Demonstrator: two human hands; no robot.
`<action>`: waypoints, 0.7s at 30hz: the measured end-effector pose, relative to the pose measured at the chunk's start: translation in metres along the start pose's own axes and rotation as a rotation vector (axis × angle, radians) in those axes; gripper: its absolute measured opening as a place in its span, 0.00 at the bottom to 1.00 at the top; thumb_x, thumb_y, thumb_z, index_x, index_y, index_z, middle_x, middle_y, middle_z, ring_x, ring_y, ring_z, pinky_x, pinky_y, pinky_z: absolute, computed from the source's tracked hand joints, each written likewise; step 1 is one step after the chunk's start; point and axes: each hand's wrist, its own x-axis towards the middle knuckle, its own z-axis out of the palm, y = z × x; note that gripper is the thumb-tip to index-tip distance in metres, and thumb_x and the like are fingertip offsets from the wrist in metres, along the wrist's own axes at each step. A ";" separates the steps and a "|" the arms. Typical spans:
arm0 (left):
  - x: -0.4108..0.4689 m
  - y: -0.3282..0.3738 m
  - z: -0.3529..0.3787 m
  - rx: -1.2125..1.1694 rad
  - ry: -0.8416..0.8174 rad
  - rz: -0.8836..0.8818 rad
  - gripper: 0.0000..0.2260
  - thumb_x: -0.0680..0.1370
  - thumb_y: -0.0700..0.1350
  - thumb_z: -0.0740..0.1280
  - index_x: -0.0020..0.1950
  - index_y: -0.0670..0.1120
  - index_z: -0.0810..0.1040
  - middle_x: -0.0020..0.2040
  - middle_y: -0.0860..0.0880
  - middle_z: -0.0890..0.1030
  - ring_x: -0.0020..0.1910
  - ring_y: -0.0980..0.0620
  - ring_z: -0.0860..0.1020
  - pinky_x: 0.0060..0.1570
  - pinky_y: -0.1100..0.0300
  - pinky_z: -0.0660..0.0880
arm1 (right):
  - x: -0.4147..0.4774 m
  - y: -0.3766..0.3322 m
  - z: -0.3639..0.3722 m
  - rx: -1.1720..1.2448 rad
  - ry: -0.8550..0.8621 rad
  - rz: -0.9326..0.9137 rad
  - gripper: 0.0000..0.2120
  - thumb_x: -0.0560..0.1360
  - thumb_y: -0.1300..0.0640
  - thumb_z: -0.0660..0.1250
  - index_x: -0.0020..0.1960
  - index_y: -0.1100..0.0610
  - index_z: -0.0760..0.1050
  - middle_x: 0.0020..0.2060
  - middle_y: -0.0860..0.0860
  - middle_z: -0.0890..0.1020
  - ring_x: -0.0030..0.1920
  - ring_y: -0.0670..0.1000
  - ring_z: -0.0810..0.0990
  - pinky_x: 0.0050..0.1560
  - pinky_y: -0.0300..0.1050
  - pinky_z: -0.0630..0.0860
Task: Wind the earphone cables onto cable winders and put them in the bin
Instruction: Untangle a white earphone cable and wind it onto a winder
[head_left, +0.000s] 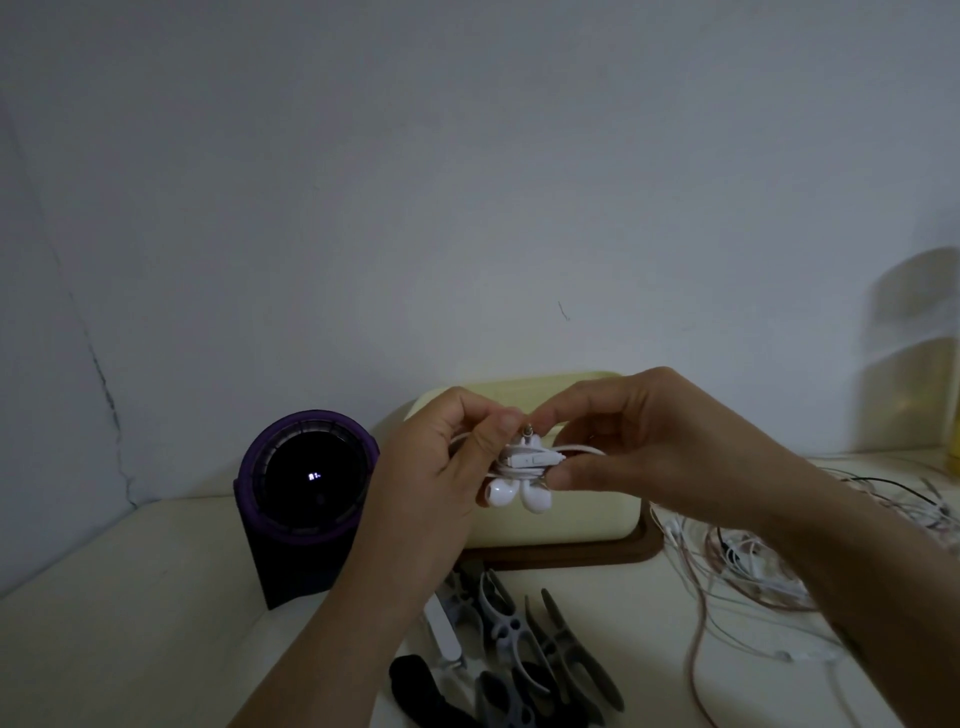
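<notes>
Both grips: our left hand (441, 467) and right hand (654, 441) pinch the wound white earphones (527, 460).
Earphones: glossy rounded buds (514, 493) hang down, plug (528, 430) points up.

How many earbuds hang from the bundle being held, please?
2: the left earbud and right earbud hang side by side beneath the wound bundle, pinched between left hand and right hand. Others may hide in the cable tangle nearby.

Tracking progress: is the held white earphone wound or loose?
Mostly wound: the white earphone is a tight bundle pinched between left hand and right hand, earbuds hanging below.
</notes>
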 end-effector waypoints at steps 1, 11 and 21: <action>0.000 -0.001 0.000 0.003 0.000 0.004 0.09 0.71 0.53 0.62 0.39 0.49 0.78 0.34 0.58 0.83 0.33 0.63 0.79 0.31 0.73 0.72 | 0.000 0.001 0.000 0.002 -0.002 -0.004 0.16 0.63 0.47 0.75 0.51 0.46 0.81 0.42 0.51 0.85 0.44 0.63 0.82 0.50 0.65 0.76; 0.006 -0.003 -0.004 -0.084 0.175 -0.134 0.18 0.64 0.62 0.65 0.46 0.51 0.78 0.40 0.56 0.85 0.38 0.60 0.82 0.36 0.70 0.75 | 0.003 -0.001 0.014 -0.123 0.156 -0.147 0.13 0.68 0.56 0.75 0.52 0.47 0.80 0.43 0.46 0.85 0.42 0.47 0.83 0.47 0.44 0.80; 0.007 -0.003 -0.003 -0.798 -0.102 -0.615 0.26 0.74 0.47 0.72 0.68 0.39 0.70 0.61 0.38 0.77 0.50 0.46 0.81 0.46 0.53 0.81 | 0.007 0.012 0.017 -0.532 0.191 -0.425 0.15 0.70 0.61 0.70 0.56 0.58 0.80 0.50 0.48 0.81 0.49 0.39 0.76 0.51 0.26 0.71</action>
